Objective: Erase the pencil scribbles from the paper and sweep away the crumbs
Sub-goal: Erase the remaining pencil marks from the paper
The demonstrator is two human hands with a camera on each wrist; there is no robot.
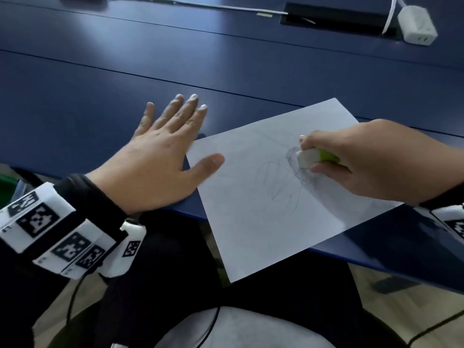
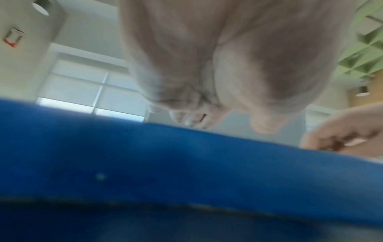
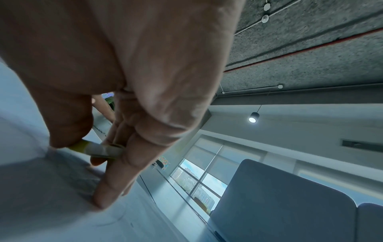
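So, the blue table (image 1: 100,71) fills most of the head view, and the paper (image 1: 251,222) lies skewed at its near edge, with one corner hanging off toward the person's lap. Faint scribbles (image 1: 283,182) sit around the middle of the sheet.

Left hand (image 1: 160,156) is flat, palm down, fingers straight and spread a bit. Most of it rests on the table right beside the paper's left edge, and the thumb reaches over onto the sheet. Right hand (image 1: 364,162) comes in from the right with the wrist low and its heel on the paper; its fingers curl around an eraser (image 1: 313,158), pinching it between thumb and fingertips. The white end of the eraser touches the paper at the upper part of the scribbles, and the green sleeve end is tucked back in the grip.

Left wrist view is blurry, mostly table surface (image 2: 145,163) with the palm (image 2: 228,57) just above it; it does catch the right hand (image 2: 348,135) off to the side, but can't make out the eraser there. Right wrist view gives the grip from underneath, which the head view doesn't: thumb on one side of the eraser (image 3: 103,149), fingers (image 3: 132,147) on the other, and one finger stretched out with its tip down on the paper (image 3: 51,204). A thin pencil line (image 3: 116,220) shows there near that fingertip.

Up at the far side there's a white charger (image 1: 416,25) with its cable by a black slot (image 1: 336,17). Can't tell if there are crumbs on the sheet.
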